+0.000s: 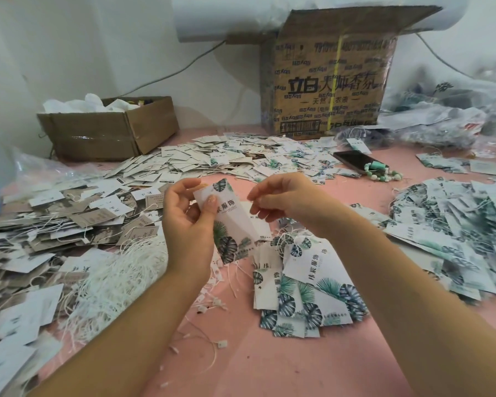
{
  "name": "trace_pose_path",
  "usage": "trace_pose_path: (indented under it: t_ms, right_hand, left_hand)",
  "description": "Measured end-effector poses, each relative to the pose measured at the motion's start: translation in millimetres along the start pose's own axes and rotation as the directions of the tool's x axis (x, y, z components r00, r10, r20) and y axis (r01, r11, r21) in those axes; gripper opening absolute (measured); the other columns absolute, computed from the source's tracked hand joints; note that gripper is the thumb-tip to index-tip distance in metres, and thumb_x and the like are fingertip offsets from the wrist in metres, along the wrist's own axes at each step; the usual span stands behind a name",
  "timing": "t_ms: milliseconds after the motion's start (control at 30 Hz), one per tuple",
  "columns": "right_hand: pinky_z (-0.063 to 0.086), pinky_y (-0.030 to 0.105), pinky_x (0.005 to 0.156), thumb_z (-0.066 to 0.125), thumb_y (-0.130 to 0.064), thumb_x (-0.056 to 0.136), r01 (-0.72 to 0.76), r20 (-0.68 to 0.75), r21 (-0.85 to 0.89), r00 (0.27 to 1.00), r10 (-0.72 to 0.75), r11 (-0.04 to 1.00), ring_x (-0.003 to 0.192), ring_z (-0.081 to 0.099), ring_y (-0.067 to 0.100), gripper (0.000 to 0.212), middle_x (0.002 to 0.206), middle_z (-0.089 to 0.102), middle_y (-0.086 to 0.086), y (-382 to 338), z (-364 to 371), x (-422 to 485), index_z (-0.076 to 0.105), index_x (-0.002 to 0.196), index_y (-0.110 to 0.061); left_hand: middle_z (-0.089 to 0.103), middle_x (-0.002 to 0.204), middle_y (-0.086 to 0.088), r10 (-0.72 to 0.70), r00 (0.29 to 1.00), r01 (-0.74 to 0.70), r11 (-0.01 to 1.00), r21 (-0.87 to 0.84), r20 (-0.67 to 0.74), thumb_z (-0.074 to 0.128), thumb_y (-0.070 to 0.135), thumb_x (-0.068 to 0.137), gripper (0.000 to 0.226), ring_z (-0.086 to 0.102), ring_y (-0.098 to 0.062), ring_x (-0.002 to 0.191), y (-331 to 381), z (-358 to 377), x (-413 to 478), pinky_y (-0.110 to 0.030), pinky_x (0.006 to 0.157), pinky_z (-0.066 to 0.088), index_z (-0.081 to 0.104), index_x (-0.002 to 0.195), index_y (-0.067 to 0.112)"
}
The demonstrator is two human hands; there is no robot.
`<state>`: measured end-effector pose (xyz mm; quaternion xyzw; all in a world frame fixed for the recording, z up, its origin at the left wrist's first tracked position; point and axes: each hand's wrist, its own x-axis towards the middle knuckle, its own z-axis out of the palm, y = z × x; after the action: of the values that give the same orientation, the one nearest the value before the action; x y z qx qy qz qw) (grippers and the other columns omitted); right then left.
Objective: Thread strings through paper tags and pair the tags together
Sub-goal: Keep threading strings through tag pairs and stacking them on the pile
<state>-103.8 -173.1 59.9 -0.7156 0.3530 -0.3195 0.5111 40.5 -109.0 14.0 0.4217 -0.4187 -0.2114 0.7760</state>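
both forearms come in from the near edge, cut off by the frame. on the pink table [255, 365] just beyond them lie loose strings [209, 305] with small white ends, too thin to follow. left of them sits a thick bundle of white string [118, 276], and to the right a fanned heap of leaf-print tags [304, 290], the top one reading "服饰" after two characters that are hard to be sure of.

above these the left hand [188, 216] grips one tag [229, 227] off the table, thumb pressed on its printed face and fingers curled behind. its long axis runs from the far end, tipped slightly left, down to the near end on the right, with dark green leaves at both ends and "服饰" readable down the middle; the thumb covers the writing before it. a pale slip shows behind it, unclear whether it is a second tag. the right hand [281, 203] has thumb and forefinger pinched together just right of the tag's far end; whether a string is between them cannot be told.

grey and white tags [55, 224] spread left, more leaf tags [455, 233] right, blurred at the edge. farther off lie a phone [352, 161] and a bead bracelet [382, 172]. at the wall stand a low box [109, 130] and a tall box [327, 84] printed "立白".
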Motion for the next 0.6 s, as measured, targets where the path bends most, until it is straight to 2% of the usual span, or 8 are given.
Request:
trace_pose_path:
  t_ms: [67, 167, 333, 433, 500, 567, 600]
  right_hand:
    - [0.052, 0.017, 0.056, 0.055, 0.008, 0.086, 0.003, 0.069, -0.018, 0.998, -0.002, 1.000, 0.053, 0.059, 0.008, 0.016, 0.065, 0.065, 0.003, -0.3, 3.3, 0.0, 0.065, 0.083, -0.003]
    - [0.054, 0.018, 0.057, 0.055, 0.007, 0.086, 0.008, 0.131, -0.022, 0.991, -0.005, 1.000, 0.054, 0.060, 0.009, 0.016, 0.068, 0.065, 0.005, -1.0, 9.7, 0.6, 0.066, 0.084, -0.005]
    - [0.056, 0.026, 0.069, 0.046, 0.009, 0.090, -0.020, 0.227, 0.009, 0.974, 0.017, 1.000, 0.062, 0.063, 0.013, 0.027, 0.075, 0.066, 0.007, 0.0, 13.9, 1.4, 0.066, 0.082, -0.007]
    - [0.056, 0.027, 0.068, 0.039, 0.011, 0.090, -0.061, 0.274, 0.057, 0.961, 0.043, 0.997, 0.063, 0.063, 0.014, 0.030, 0.074, 0.067, 0.008, -1.3, 12.3, 0.2, 0.065, 0.083, -0.003]
    - [0.056, 0.025, 0.063, 0.041, 0.006, 0.091, -0.082, 0.307, 0.085, 0.950, 0.052, 0.993, 0.058, 0.062, 0.012, 0.026, 0.066, 0.067, 0.004, -3.0, 11.3, -1.2, 0.064, 0.081, -0.001]
    - [0.056, 0.024, 0.063, 0.047, 0.000, 0.092, -0.086, 0.327, 0.065, 0.943, 0.060, 0.994, 0.058, 0.059, 0.013, 0.018, 0.065, 0.063, 0.006, -3.8, 11.5, -2.0, 0.060, 0.083, 0.008]
    - [0.055, 0.026, 0.066, 0.051, -0.002, 0.091, -0.078, 0.316, 0.029, 0.947, 0.065, 0.997, 0.064, 0.058, 0.018, 0.019, 0.072, 0.061, 0.013, -3.4, 12.4, -1.3, 0.058, 0.088, 0.015]
  left_hand:
    - [0.065, 0.082, 0.013, -0.025, 0.999, 0.024, 0.999, -0.028, -0.037, 0.058, -0.005, 0.087, 0.033, 0.063, 0.004, 0.072, -0.8, -0.5, 1.8, -0.014, 0.066, 0.050, 0.052, 0.093, 0.027]
    - [0.065, 0.087, 0.011, -0.029, 0.997, 0.028, 0.999, -0.024, -0.069, 0.058, -0.004, 0.087, 0.033, 0.063, 0.004, 0.071, -1.5, -0.9, 3.2, -0.014, 0.066, 0.050, 0.051, 0.093, 0.027]
    - [0.062, 0.091, 0.006, -0.014, 0.996, 0.012, 1.000, -0.019, -0.092, 0.059, -0.002, 0.088, 0.031, 0.062, 0.005, 0.070, -0.4, -1.6, 5.1, -0.012, 0.064, 0.048, 0.050, 0.093, 0.027]
    - [0.061, 0.093, 0.004, 0.000, 0.996, 0.000, 1.000, -0.003, -0.084, 0.059, -0.001, 0.088, 0.030, 0.062, 0.006, 0.070, -0.3, -1.8, 5.1, -0.012, 0.065, 0.048, 0.049, 0.094, 0.027]
    - [0.061, 0.094, 0.003, 0.013, 0.997, -0.013, 1.000, 0.001, -0.081, 0.059, -0.001, 0.088, 0.030, 0.062, 0.006, 0.070, 0.2, -1.8, 4.9, -0.011, 0.065, 0.048, 0.049, 0.094, 0.027]
    - [0.060, 0.095, 0.002, 0.025, 0.997, -0.024, 1.000, 0.015, -0.075, 0.059, 0.000, 0.088, 0.030, 0.062, 0.006, 0.071, 0.6, -1.6, 4.3, -0.012, 0.065, 0.048, 0.049, 0.094, 0.027]
    - [0.061, 0.096, 0.001, 0.029, 0.997, -0.027, 0.999, 0.025, -0.074, 0.059, 0.000, 0.088, 0.030, 0.062, 0.005, 0.072, 0.6, -1.5, 4.0, -0.012, 0.065, 0.048, 0.049, 0.094, 0.028]
